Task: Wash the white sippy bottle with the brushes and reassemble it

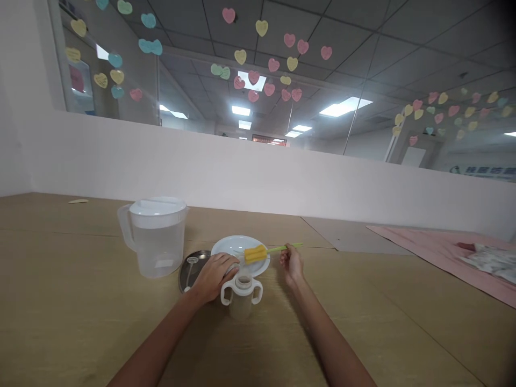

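My right hand (292,263) pinches the thin green handle of a sponge brush (255,254). The brush's yellow sponge head points left, over the white plate (260,269). My left hand (216,275) curls at the plate's left edge, its fingers around a small clear piece, mostly hidden, that I cannot make out. Just in front of the plate, a small clear baby bottle (241,306) with two white side handles stands upright with its mouth uncovered. Partly behind my left hand is a round metal tray (184,273), with a white straw piece (191,263) with a disc-shaped end lying in it.
To the left stands a lidded clear pitcher (159,242) with liquid in it. A pink cloth (427,252) with a pale patterned fabric (489,260) on it lies at the far right. A low white wall (242,177) with glass above bounds the table's back.
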Demonstrator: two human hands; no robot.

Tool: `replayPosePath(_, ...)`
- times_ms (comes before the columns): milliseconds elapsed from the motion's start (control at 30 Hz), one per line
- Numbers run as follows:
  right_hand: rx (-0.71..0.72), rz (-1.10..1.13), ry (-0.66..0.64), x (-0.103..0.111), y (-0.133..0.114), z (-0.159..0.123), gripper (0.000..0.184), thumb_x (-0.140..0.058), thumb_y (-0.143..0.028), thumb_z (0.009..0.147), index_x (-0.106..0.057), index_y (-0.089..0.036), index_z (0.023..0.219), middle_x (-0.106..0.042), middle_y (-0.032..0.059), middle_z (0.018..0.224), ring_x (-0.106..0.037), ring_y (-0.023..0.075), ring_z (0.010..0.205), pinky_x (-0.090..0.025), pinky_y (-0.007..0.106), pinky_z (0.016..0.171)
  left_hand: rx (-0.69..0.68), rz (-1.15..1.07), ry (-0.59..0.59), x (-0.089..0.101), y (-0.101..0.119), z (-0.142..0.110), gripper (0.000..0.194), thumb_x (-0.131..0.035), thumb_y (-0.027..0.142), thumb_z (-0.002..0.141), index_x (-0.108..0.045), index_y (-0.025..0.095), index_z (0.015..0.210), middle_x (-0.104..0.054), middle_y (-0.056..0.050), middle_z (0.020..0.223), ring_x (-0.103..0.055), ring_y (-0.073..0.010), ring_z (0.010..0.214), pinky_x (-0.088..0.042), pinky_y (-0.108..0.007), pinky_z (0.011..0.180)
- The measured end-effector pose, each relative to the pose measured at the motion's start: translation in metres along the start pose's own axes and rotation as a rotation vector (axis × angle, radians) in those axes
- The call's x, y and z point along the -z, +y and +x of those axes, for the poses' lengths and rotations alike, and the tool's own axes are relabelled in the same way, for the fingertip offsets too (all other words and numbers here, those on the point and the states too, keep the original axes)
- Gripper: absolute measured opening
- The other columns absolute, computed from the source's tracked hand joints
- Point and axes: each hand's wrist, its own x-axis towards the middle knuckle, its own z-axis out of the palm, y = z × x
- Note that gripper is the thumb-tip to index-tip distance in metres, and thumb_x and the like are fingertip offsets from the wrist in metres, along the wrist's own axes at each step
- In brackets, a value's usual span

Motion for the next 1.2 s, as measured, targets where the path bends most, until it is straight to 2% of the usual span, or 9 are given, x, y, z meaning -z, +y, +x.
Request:
replayPosePath(100, -0.01, -0.025, 0.019, 0.003, 0.0, 0.003, 0.014, -0.053, -0.028, 0.068, -0.044, -0.02, 0.064, -0.046, -0.0066, 0.046, -0.037, 0.0057, 0.035, -0.031, 0.018, 0.033, -0.017, -0.016, -0.062, 0.002, 0.005, 0.002, 0.033, -0.031, 0.033, 0.091, -0.055, 0.023, 0.111, -0.058, -0.005, 0.113, -0.048, -0.0195, 0.106, -0.033, -0.035, 0.093)
replayPosePath(267, -0.009, -0.06, 0.001, 0.005, 0.002, 0.005, 0.014, -0.052, -0.032, 0.066, -0.044, -0.02, 0.067, -0.047, -0.0061, 0.044, -0.039, 0.0073, 0.034, -0.031, 0.02, 0.034, 0.004, 0.043, -0.172, -0.001, 0.007, 0.002, 0.03, -0.049, 0.028, 0.081, -0.058, 0.026, 0.11, -0.05, -0.007, 0.125, -0.046, -0.0232, 0.111, -0.033, -0.036, 0.092)
replayPosePath(467, 0.014, -0.088, -0.02, 0.004, 0.004, 0.005, 0.019, -0.052, -0.038, 0.067, -0.045, -0.021, 0.07, -0.044, -0.0075, 0.042, -0.038, 0.0078, 0.032, -0.028, 0.021, 0.033, 0.045, 0.138, -0.211, -0.003, 0.008, 0.004, 0.036, -0.055, 0.028, 0.077, -0.057, 0.024, 0.113, -0.051, -0.01, 0.125, -0.05, -0.0253, 0.107, -0.035, -0.037, 0.089)
replayPosePath(633, -0.025, -0.019, -0.058, 0.005, 0.004, 0.005, 0.016, -0.054, -0.033, 0.067, -0.046, -0.02, 0.072, -0.045, -0.0073, 0.043, -0.038, 0.007, 0.033, -0.029, 0.019, 0.033, 0.153, 0.064, -0.022, -0.006, 0.006, 0.005, 0.037, -0.038, 0.038, 0.087, -0.055, 0.018, 0.112, -0.059, -0.01, 0.114, -0.051, -0.0232, 0.105, -0.036, -0.037, 0.091)
replayPosePath(800, -0.115, 0.045, -0.245, 0.003, 0.006, 0.003, 0.02, -0.062, -0.031, 0.064, -0.049, -0.019, 0.074, -0.05, -0.006, 0.048, -0.041, 0.0068, 0.036, -0.03, 0.018, 0.035, 0.232, -0.157, 0.203, -0.004, 0.005, 0.003, 0.037, -0.051, 0.036, 0.079, -0.052, 0.019, 0.112, -0.056, -0.007, 0.116, -0.048, -0.0211, 0.109, -0.036, -0.036, 0.096)
replayPosePath(900, -0.129, 0.032, -0.284, 0.001, 0.005, 0.002, 0.022, -0.065, -0.032, 0.063, -0.051, -0.018, 0.073, -0.051, -0.0049, 0.05, -0.04, 0.0064, 0.038, -0.03, 0.018, 0.035, 0.267, -0.309, 0.241, 0.0, 0.007, 0.004, 0.046, -0.057, 0.027, 0.074, -0.046, 0.021, 0.118, -0.053, -0.007, 0.12, -0.049, -0.0206, 0.11, -0.039, -0.036, 0.094)
replayPosePath(1000, -0.08, -0.009, -0.312, -0.001, -0.001, -0.001, 0.026, -0.067, -0.035, 0.062, -0.053, -0.017, 0.072, -0.051, -0.0048, 0.051, -0.033, 0.0046, 0.036, -0.023, 0.017, 0.032, 0.365, -0.466, 0.28, 0.004, 0.01, 0.005, 0.056, -0.065, 0.032, 0.068, -0.044, 0.021, 0.119, -0.057, -0.006, 0.111, -0.054, -0.0192, 0.102, -0.043, -0.034, 0.088)
replayPosePath(1100, -0.025, -0.085, -0.398, -0.004, -0.008, -0.008, 0.03, -0.07, -0.039, 0.061, -0.055, -0.017, 0.074, -0.051, -0.0049, 0.052, -0.025, 0.0033, 0.035, -0.014, 0.017, 0.031, 0.417, -0.613, 0.351, 0.005, 0.011, 0.008, 0.054, -0.068, 0.038, 0.064, -0.048, 0.019, 0.11, -0.06, -0.005, 0.102, -0.056, -0.0183, 0.097, -0.043, -0.032, 0.088)
replayPosePath(1200, -0.048, -0.16, -0.534, -0.009, -0.013, -0.02, 0.033, -0.072, -0.04, 0.06, -0.058, -0.015, 0.077, -0.054, -0.0033, 0.056, -0.024, 0.0026, 0.036, -0.012, 0.017, 0.032, 0.424, -0.721, 0.375, 0.005, 0.011, 0.009, 0.041, -0.063, 0.041, 0.069, -0.051, 0.018, 0.101, -0.061, -0.005, 0.1, -0.057, -0.0176, 0.093, -0.046, -0.028, 0.082)
